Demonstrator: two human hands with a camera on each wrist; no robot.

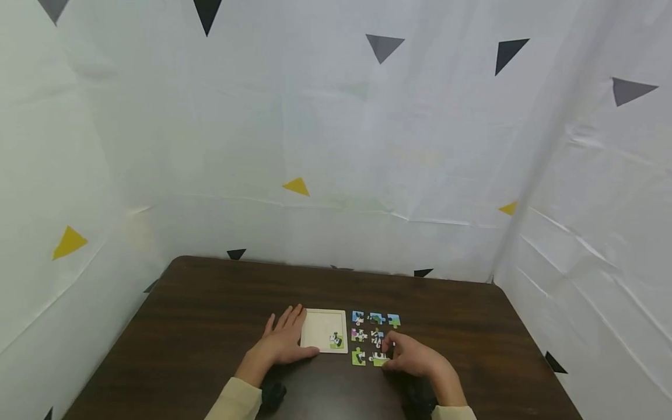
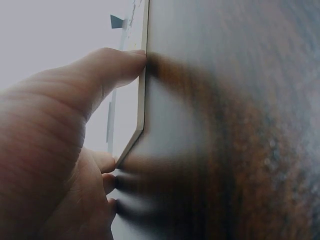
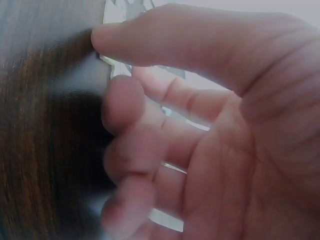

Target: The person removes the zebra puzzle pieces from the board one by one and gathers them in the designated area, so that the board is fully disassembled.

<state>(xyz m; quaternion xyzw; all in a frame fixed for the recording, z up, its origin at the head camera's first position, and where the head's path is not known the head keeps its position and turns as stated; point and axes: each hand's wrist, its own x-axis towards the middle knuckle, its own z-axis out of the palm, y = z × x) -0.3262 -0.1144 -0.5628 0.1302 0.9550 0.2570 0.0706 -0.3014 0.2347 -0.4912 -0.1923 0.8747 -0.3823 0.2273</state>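
A square pale wooden puzzle tray (image 1: pixel 321 330) lies on the table with one panda-patterned piece (image 1: pixel 336 340) in its lower right corner. My left hand (image 1: pixel 285 341) steadies the tray with fairly straight, spread fingers. Its thumb (image 2: pixel 112 65) touches the near edge, and the other fingers are at the left side. Right of the tray, several loose jigsaw pieces (image 1: pixel 359 335) lie in rows. My right hand (image 1: pixel 415 354) is at the near end of these rows, fingers curled, pinching a jigsaw piece (image 1: pixel 378 357) between thumb and index finger. The hand partly covers that piece.
The dark wooden table (image 1: pixel 236 297) has rounded far corners. White sheeting (image 1: pixel 336 146) with coloured triangles hangs behind it and along both sides. A dark device (image 1: pixel 273 396) sits at the left wrist, and another (image 1: pixel 420 396) at the right.
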